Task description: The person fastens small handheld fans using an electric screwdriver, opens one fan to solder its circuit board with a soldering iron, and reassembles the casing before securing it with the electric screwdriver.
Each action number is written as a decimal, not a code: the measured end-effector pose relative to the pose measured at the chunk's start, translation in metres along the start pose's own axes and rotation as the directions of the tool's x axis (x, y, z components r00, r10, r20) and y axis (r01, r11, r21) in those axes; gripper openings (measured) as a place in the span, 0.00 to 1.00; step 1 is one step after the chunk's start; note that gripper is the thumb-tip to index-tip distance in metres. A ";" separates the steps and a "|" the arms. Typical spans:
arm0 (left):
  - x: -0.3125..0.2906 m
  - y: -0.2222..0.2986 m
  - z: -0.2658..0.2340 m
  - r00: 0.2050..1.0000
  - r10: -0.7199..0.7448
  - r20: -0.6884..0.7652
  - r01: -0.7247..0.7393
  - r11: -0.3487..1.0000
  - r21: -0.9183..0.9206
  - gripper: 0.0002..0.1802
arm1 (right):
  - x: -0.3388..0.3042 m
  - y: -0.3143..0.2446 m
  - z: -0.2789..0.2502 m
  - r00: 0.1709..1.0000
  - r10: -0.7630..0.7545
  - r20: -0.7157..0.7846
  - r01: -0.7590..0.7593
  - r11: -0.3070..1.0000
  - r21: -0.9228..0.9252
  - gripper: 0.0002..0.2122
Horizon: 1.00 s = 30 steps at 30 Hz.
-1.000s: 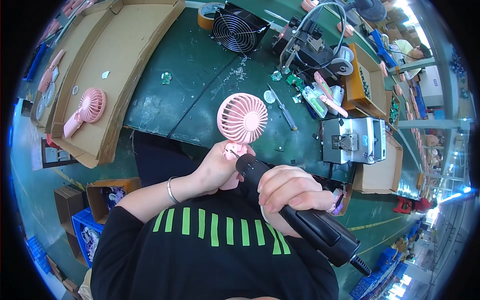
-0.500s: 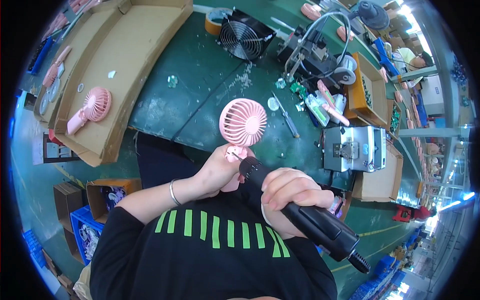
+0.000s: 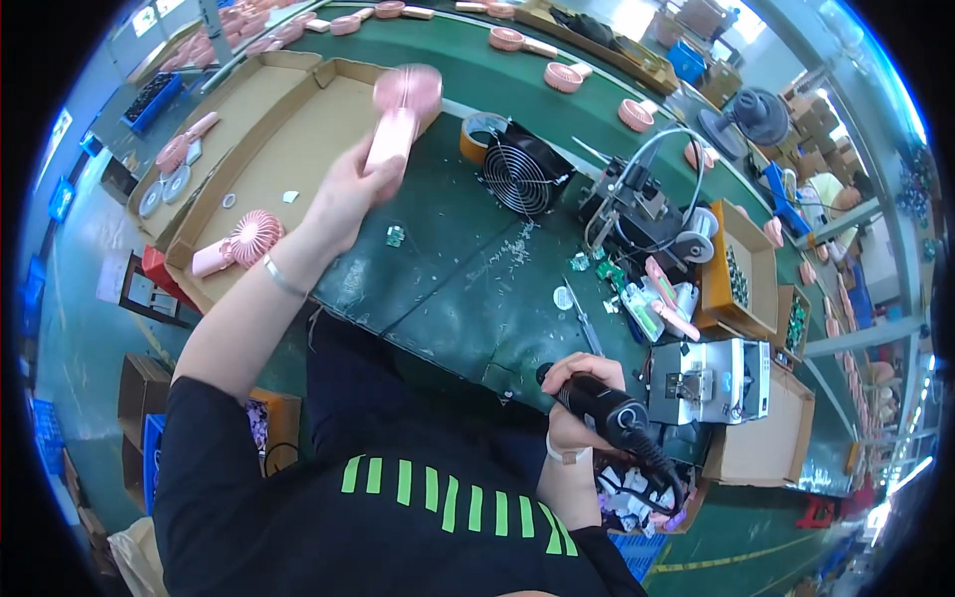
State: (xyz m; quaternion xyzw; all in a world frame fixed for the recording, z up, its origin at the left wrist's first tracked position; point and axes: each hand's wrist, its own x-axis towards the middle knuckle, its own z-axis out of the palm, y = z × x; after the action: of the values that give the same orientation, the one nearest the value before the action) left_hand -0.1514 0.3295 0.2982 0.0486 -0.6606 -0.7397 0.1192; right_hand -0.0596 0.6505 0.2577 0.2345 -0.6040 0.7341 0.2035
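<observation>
- Left hand: closed on the handle of 1 pink fan, probably so that the round head sits free of the fingers. The fan shows against the far right corner of the tray; whether it is over the tray or the bench, I cannot tell.
- Right hand: wrapped round 1 black driver at the bench's near edge, well apart from the fan; the cable hangs free from its back end, likely to keep it out of the way.
- Tray: 1 other fan, 1 ring, 1 white scrap; the raised walls probably keep parts from rolling off.
- Outer tray: 1 fan and 2 discs.
- Bench: 1 tape roll, 1 cooler and 1 machine, perhaps set back to leave working room; 1 screwdriver near the right hand, likely for easy reach.
- Green boards: 1 alone; those by the machine are too jumbled to count.
- Belt: more fans, too blurred at the rim to count.
</observation>
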 end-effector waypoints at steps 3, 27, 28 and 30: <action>0.025 0.011 -0.003 0.950 0.220 -0.222 -0.249 0.962 -0.109 0.28 | -0.002 -0.001 0.002 0.999 0.045 0.027 -0.041 0.990 -0.134 0.44; -0.073 0.010 -0.103 0.976 0.183 -0.120 0.020 0.472 0.882 0.21 | -0.007 0.000 -0.003 1.000 -0.010 -0.001 0.010 0.997 -0.074 0.42; -0.074 0.011 -0.075 0.976 0.206 -0.065 -0.088 0.657 0.749 0.22 | -0.006 -0.001 -0.004 1.000 -0.015 -0.004 0.014 0.998 -0.055 0.41; -0.083 0.011 -0.029 0.999 -0.012 0.053 0.007 0.995 0.097 0.21 | -0.003 -0.002 -0.003 1.000 -0.012 0.001 0.012 0.999 -0.044 0.41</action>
State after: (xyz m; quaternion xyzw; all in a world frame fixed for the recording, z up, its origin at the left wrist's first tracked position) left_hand -0.0633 0.3207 0.2986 0.0378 -0.6985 -0.7083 0.0954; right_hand -0.0558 0.6535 0.2572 0.2339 -0.6184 0.7194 0.2130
